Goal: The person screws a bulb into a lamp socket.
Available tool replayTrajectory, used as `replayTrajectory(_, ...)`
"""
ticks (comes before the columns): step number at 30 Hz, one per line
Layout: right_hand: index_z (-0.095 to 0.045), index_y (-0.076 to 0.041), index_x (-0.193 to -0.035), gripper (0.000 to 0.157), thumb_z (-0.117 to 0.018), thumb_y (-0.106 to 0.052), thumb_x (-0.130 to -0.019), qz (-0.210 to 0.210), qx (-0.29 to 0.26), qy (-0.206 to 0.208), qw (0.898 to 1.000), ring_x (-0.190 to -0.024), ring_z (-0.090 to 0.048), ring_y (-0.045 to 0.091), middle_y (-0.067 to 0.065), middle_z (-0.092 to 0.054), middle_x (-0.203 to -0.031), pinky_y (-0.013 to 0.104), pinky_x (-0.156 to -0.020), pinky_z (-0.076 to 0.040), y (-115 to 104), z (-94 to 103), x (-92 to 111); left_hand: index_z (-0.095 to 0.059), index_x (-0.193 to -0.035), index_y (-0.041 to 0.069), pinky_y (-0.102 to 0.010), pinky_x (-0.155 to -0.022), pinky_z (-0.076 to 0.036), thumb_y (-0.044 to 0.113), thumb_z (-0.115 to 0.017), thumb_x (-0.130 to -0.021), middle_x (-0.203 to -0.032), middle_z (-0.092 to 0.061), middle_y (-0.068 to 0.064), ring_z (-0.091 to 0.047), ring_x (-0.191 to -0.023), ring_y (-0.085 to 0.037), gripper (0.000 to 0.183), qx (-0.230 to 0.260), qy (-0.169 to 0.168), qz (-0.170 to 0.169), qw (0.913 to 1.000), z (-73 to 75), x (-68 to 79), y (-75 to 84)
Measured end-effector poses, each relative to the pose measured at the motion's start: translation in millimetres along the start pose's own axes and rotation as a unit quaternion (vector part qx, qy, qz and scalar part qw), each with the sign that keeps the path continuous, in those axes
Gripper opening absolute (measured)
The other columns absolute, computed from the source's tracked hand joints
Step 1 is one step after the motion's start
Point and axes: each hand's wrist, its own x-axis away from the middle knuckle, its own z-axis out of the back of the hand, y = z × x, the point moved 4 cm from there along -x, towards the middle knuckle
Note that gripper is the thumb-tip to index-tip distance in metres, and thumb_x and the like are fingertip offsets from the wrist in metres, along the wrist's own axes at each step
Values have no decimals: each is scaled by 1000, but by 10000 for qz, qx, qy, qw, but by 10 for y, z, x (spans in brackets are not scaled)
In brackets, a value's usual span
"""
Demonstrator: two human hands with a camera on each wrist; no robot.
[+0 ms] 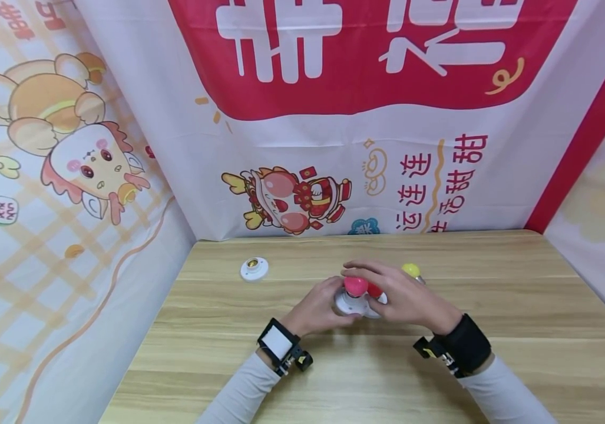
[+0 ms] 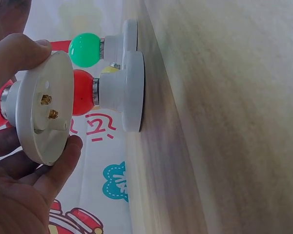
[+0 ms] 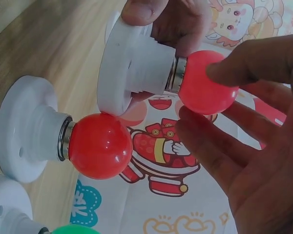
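Note:
My left hand [image 1: 319, 309] grips a white lamp holder [image 3: 119, 68] by its round base, tilted and raised off the table. Its underside with two brass terminals faces the left wrist camera. A pinkish-red light bulb [image 1: 356, 287] sits in that holder, its metal collar partly showing. Around this bulb are the fingers of my right hand [image 1: 408, 299], with fingertips on the glass from opposite sides. Just behind, a second red bulb [image 3: 100, 146] stands in another white holder [image 3: 24, 129] on the table. A green bulb [image 2: 85, 49] in its own holder is beside that one.
A yellow bulb [image 1: 410, 270] lies behind my right hand. Farther left stands a bulbless white lamp holder [image 1: 254, 268] with a brass socket. The wooden table [image 1: 217, 353] meets a printed cloth [image 1: 302, 135] at its back edge.

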Motion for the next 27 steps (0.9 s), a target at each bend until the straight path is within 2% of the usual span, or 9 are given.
replayTrajectory(6, -61, -15, -128, 51, -74, -10, -79, -14, 180, 84, 9998, -121, -50, 15, 3, -57, -131, 38, -97, -50, -6, -7, -8, -32, -149, 23, -24, -100, -44, 41, -73, -82, -141, -49, 3, -47, -122, -7, 81, 31, 20, -77, 10000, 1, 0, 6)
replayTrajectory(11, -62, -15, -126, 49, -76, -20, -79, -173, 423, 213, 9987, -114, -54, 13, 2, -59, -126, 34, -92, -53, 1, -7, 3, -34, -148, 22, -24, -100, -45, 43, -73, -82, -139, -50, 2, -48, -121, -7, 79, -30, 53, -127, 9999, -3, -2, 1)
replayTrajectory(19, -62, -15, -120, 49, -79, -35, -78, -619, 497, 245, 9965, -100, -59, 10, -1, -59, -117, 32, -81, -57, 24, -27, -10, -39, -145, 21, -24, -99, -46, 44, -74, -81, -138, -51, 3, -48, -121, -7, 77, -78, 43, -88, 9999, -30, 0, -10)
replayTrajectory(23, -61, -18, -121, 52, -79, -40, -77, -753, 681, 186, 9947, -100, -58, 8, -2, -59, -118, 30, -82, -57, 36, -44, -8, -39, -145, 21, -23, -100, -45, 43, -74, -81, -138, -51, 3, -48, -121, -7, 76, -99, 22, -94, 9999, -43, 4, -9)
replayTrajectory(27, -55, -20, -131, 62, -75, -47, -79, -820, 678, 125, 9942, -108, -57, 13, 1, -54, -131, 34, -85, -56, 37, -50, 7, -41, -144, 20, -23, -99, -45, 45, -74, -81, -136, -53, 3, -49, -119, -7, 75, -100, 35, -27, 9999, -43, 15, -7)
